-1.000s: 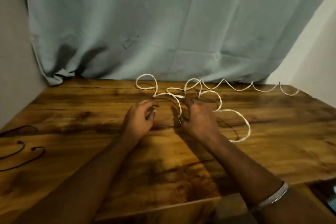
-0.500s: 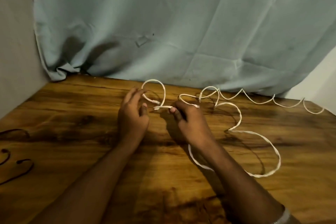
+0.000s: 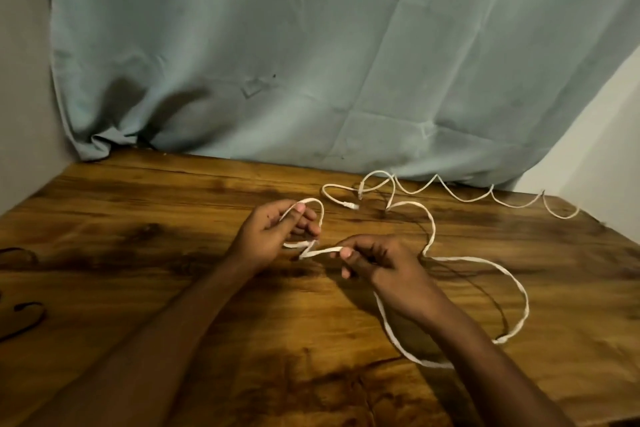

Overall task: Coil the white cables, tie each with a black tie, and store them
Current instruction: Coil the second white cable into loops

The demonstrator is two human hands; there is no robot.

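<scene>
i've got the left hand (image 3: 273, 234) pinching a small arch of the white cable (image 3: 431, 236) between thumb and fingers, with its short tail kinked just below the fingers, and the right hand (image 3: 377, 263) pinching the same cable a little further along, thumb on top, so a short flat stretch runs between the two hands. to do this well i'd judge the left hand should hold the first loop steady as the anchor while the right hand feeds slack over in even turns, each laid flat against the one before so the flat cable doesn't twist; the kink beside the left fingers looks like the spot that could fold, so i'd ease it out before adding a turn. the cable looks thin, flat and limp, pale against the dark wood of the bench (image 3: 173, 218). beyond the right hand it swings out in one wide loop, passes under my right forearm, then zigzags away along the foot of the curtain (image 3: 346, 62); a plug end lies just past the right hand's fingers. the black ties (image 3: 24, 317) lie well off from the left hand's outer side, untouched.
</scene>
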